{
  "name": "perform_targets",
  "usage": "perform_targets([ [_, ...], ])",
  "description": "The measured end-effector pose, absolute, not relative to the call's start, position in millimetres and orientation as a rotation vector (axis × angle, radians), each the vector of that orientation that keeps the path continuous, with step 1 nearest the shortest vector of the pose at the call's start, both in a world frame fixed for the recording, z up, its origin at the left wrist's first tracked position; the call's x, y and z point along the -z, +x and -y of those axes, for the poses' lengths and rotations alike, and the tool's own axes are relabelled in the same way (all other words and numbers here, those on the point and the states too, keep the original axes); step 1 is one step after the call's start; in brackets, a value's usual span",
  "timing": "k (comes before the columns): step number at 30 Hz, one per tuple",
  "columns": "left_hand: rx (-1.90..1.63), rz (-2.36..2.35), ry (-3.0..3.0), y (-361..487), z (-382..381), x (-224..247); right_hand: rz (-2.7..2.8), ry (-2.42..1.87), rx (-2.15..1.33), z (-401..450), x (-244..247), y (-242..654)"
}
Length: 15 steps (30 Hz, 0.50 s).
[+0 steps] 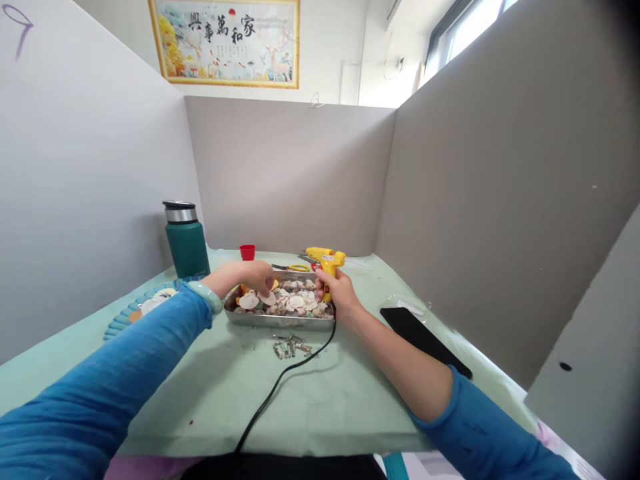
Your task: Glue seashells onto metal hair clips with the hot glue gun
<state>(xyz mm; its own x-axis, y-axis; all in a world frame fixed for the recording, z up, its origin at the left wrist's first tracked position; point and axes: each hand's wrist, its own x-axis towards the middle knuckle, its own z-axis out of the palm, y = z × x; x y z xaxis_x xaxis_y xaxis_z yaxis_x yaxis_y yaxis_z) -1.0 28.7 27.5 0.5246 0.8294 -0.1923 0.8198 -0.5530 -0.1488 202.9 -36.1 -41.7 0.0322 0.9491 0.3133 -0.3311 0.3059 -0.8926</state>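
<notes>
Head view: gripping a yellow glue gun (327, 259) in the right hand (343, 293), wrapping the fingers around its upright handle and pointing the nozzle leftward, above the right end of a metal tray (280, 321); lowering the left hand (259, 275) into the left part of the tray, bending the fingers down among pale and brownish shells (296, 303); not telling for certain whether pinching a shell there or only touching one; wearing a pale bracelet (209, 297) on the left wrist and blue sleeves on both arms.

Trailing a black cord (284, 378) from the handle down across the pale green tablecloth (225, 400); passing just beside small metal clips (290, 347), lying loose in front of the tray; noting yellow-handled scissors (299, 268) and a red cup (247, 253) behind it; standing a green bottle (187, 243) at the left, near a blue scalloped item (119, 321) partly hidden by the sleeve; resting a black flat object (424, 339) at the right, beside clear plastic.

Reading 興事萬和家, left to right, on the gold-framed wall picture (225, 43), with smaller characters beneath, too small to make out; finding a label on the gun, likewise illegible; seeing a purple looped mark (19, 25) on the left panel (90, 167).
</notes>
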Motion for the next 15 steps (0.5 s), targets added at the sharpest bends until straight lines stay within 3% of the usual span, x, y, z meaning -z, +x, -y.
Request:
perform_targets([
  [7,-0.158,0.939,-3.000,65,-29,3,1.033,-0.657,-1.094,36,42,200],
  [15,-0.335,1.045,-3.000,70,-35,14,1.015,-0.669,-1.078,34,43,199],
])
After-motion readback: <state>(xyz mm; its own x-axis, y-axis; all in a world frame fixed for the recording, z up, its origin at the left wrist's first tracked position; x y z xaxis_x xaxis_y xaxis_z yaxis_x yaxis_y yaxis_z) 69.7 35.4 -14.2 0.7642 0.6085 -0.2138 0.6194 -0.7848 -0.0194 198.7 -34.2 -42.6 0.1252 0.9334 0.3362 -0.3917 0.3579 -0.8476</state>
